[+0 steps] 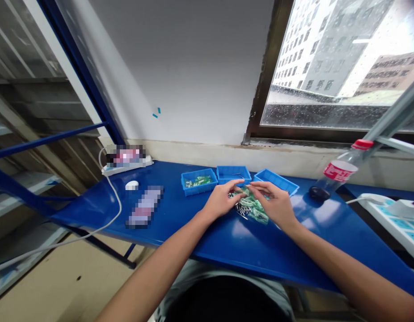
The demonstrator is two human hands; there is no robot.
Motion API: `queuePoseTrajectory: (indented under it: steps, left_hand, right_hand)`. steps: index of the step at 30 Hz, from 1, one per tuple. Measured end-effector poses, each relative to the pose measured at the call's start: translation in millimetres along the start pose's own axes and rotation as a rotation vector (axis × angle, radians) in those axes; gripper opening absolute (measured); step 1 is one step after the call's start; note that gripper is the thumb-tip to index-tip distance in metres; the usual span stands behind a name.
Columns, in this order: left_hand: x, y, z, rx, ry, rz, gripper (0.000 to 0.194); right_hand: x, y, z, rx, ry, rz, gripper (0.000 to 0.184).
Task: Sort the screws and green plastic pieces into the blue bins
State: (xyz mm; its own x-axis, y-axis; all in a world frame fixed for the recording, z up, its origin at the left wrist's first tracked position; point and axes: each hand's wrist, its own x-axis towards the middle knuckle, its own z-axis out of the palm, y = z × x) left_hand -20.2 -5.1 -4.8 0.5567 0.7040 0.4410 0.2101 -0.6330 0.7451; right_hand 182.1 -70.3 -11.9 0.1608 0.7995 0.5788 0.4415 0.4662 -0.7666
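Observation:
My left hand and my right hand meet over the table, fingers bent and tips close together. Greenish film of a small plastic bag shows between the fingertips, which seem to pinch it; its edges are partly hidden. Below them lies a heap of thin, shiny metal pins or screws, too small to tell which. Green plastic bags lie crumpled beside the metal pieces, under my right hand. Behind the hands, a blue tray has a thin metal piece in it.
A left blue tray contains green-and-silver pieces; another blue tray sits behind my right hand. A cola bottle leans at right near a power strip. At left are a white mouse-like object, a blurred flat item and a cable.

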Motion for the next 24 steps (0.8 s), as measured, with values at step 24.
queuePoseTrajectory:
  steps: [24]
  left_hand:
    - [1,-4,-3.4,0.053,0.076,0.214,0.02]
  right_hand:
    - [5,5,-3,0.215,-0.259,0.24,0.044]
